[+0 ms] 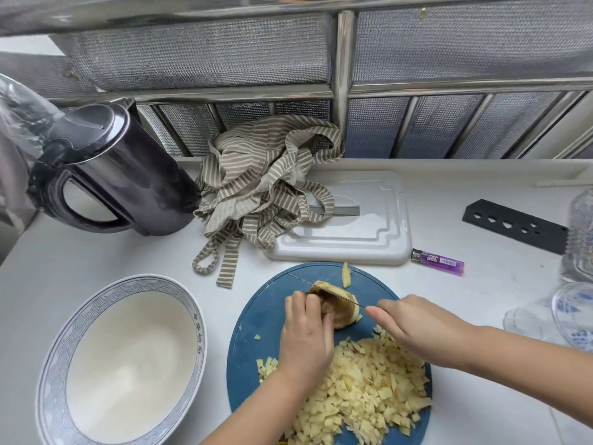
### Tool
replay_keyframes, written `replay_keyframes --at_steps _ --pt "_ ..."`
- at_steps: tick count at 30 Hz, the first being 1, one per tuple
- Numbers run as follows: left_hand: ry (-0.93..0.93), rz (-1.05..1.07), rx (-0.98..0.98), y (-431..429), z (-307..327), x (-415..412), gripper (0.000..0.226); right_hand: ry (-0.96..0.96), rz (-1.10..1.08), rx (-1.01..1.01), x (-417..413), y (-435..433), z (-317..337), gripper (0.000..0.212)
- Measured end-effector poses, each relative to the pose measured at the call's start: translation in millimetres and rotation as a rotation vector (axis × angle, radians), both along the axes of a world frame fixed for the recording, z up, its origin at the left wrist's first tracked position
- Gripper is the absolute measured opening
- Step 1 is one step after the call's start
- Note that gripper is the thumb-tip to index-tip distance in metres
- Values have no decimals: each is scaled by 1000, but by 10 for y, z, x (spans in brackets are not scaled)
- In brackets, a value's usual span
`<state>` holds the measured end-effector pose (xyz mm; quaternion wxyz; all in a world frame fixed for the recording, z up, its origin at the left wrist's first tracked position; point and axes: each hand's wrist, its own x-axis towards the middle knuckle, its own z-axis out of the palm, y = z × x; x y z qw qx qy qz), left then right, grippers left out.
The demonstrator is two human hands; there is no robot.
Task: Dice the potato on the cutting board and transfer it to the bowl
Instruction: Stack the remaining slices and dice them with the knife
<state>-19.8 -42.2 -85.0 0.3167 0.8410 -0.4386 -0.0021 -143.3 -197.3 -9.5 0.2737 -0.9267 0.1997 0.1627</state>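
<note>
On the blue round cutting board (256,319), the left hand (305,338) is bent over the uncut piece of potato (337,311). Its fingers are curled and its fingertips press down on the piece's 9 o'clock side, holding it steady. The right hand (414,330) comes in from 3 o'clock, clenched round the handle of a knife (327,292). The handle is hidden inside the fist, and the blade shows edge-on as a thin dark line lying across the top of the potato, right beside the left fingertips. A heap of diced potato (365,390) covers the board's 5 o'clock half, partly beneath both wrists. The white bowl (96,295) with a patterned rim sits on the surface (481,316) at the board's 9 o'clock, near it but apart. A purple lighter (438,261) lies at the board's 1 o'clock.
</note>
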Motion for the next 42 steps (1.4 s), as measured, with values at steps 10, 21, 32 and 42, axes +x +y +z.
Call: replay_keyframes --at_steps 10,21,32,42 --pt "-55 -25 52 4 -13 -6 31 22 1 4 -51 11 9 51" --pt "-148 -2 44 -23 -57 -70 31 19 -25 5 -52 28 -53 50" --pt "-104 -19 22 -38 -58 -97 36 83 8 -57 110 -47 -214 58" --pt "-78 -7 31 -26 -14 -111 41 73 -6 102 165 -198 -244 59"
